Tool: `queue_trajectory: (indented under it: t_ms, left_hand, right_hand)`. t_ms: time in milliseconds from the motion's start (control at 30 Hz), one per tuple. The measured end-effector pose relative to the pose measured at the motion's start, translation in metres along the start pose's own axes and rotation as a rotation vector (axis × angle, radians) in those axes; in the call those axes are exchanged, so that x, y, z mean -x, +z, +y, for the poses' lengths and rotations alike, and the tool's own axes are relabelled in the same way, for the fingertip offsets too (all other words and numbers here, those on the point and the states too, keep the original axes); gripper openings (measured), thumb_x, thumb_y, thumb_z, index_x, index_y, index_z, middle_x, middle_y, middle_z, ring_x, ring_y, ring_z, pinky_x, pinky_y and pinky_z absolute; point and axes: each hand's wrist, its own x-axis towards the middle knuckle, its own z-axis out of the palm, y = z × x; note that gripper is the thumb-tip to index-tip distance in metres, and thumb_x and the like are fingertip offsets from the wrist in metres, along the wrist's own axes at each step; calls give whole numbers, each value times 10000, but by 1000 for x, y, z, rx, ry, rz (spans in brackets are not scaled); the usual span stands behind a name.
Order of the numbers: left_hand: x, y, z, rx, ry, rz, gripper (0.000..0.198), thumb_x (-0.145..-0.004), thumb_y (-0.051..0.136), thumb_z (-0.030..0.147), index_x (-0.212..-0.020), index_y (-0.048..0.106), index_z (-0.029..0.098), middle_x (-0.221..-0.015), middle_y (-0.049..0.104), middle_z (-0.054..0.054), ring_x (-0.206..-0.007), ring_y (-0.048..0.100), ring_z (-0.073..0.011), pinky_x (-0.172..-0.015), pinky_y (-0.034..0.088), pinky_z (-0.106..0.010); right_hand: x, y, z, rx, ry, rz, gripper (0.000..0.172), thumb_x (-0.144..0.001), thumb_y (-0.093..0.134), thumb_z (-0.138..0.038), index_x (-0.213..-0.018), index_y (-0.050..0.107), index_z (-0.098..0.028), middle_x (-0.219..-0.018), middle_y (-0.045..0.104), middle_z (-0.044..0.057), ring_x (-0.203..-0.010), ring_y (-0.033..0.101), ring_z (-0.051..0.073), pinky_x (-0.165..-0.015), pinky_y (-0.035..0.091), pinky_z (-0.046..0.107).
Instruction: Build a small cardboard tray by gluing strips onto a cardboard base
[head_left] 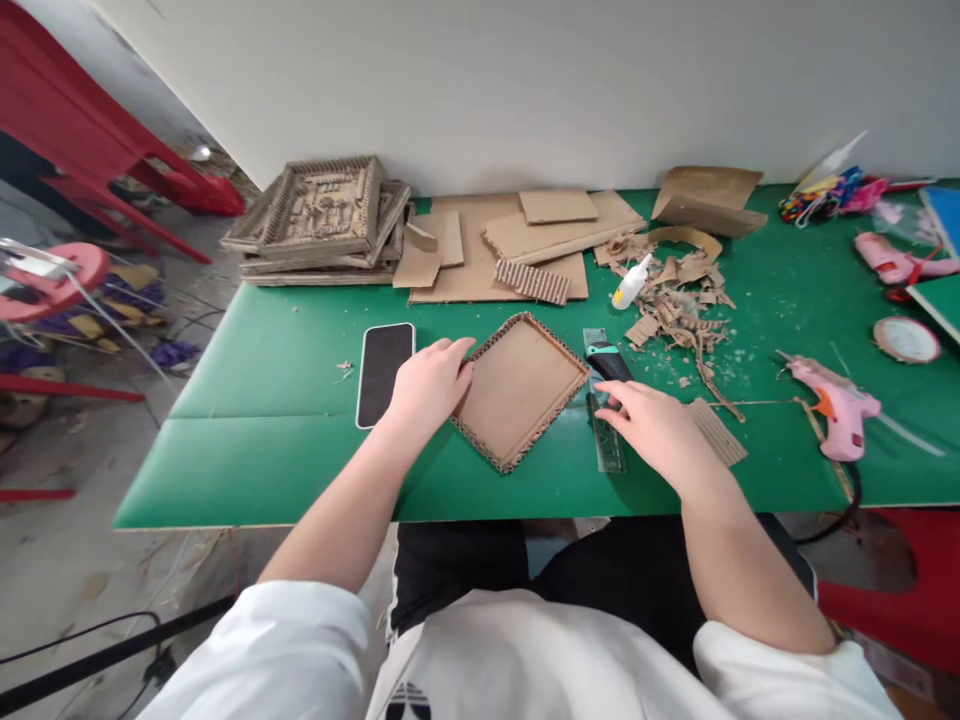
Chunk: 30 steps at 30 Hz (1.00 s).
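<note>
A square cardboard tray (520, 388) with a corrugated rim lies on the green table (277, 440), turned like a diamond. My left hand (429, 384) rests on its left corner with the fingers curled against the rim. My right hand (652, 428) lies flat with fingers stretched out over a clear ruler (604, 440); its fingertips reach the black-and-teal utility knife (606, 360) lying on the ruler. A corrugated cardboard strip (718, 432) sits just right of that hand. A phone (383, 372) lies face down left of my left hand.
A pink glue gun (834, 404) lies at the right, its cord over the edge. Cardboard scraps (679, 300) and a white glue bottle (630, 282) sit behind the tray. Cardboard sheets (517, 245) and stacked finished trays (322, 215) are at the back. Red furniture stands at left.
</note>
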Motion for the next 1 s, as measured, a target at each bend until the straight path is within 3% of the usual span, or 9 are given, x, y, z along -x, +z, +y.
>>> queue_trajectory:
  t_ms: [200,400,533,700,833,933,1000]
  left_hand:
    - [27,4,11,28,-97,-81,585,-892,433,244,-1457,281,224,-1102,610,-84,-790,652,-216,-664,473,-308]
    - [44,8,10,158,-138,-119,665,-884,517,446,-1459,263,232,-988,661,-46,-717,647,-202,-591,442,-279]
    - [23,9,-8,405,-138,-19,611,-868,565,362,-1416,340,211,-1016,679,-45,-745,633,-161,-689,473,-283]
    - [-15,25,-17,754,-180,19,551,-858,556,230,-1382,391,196,-1107,670,-69,-803,644,-130,-789,499,-285]
    - [-24,37,-15,848,-178,71,546,-831,572,172,-1356,422,205,-1102,674,-66,-923,652,-148,-853,499,-296]
    - [-24,39,-13,866,-174,89,551,-818,583,153,-1345,433,212,-1066,686,-54,-923,659,-151,-840,512,-297]
    - [-25,39,-13,864,-176,96,550,-817,578,131,-1343,437,204,-1055,691,-51,-913,662,-145,-841,515,-292]
  right_hand:
    - [1,13,-13,218,6,-29,171,-876,566,-316,-995,634,-213,-923,662,32,-789,650,186,-524,356,269]
    - [0,16,-12,245,12,-16,145,-887,518,-224,-932,656,-232,-918,679,20,-745,657,181,-506,341,273]
    - [-8,7,-9,-9,-17,64,190,-877,501,-199,-905,687,-221,-937,717,31,-810,672,199,-631,465,292]
    - [-39,6,-6,-469,-118,220,313,-868,401,-159,-996,684,-197,-916,705,47,-710,663,147,-669,546,297]
    - [-75,5,-11,-373,-262,314,326,-850,408,-116,-990,695,-186,-1019,684,76,-907,650,186,-839,527,363]
    - [-103,3,-27,-318,-275,253,284,-870,477,-171,-1066,683,-169,-1113,669,96,-911,645,195,-851,519,367]
    - [-120,5,-42,-262,-331,187,284,-875,512,-190,-1106,675,-168,-1140,671,96,-1012,624,210,-921,482,371]
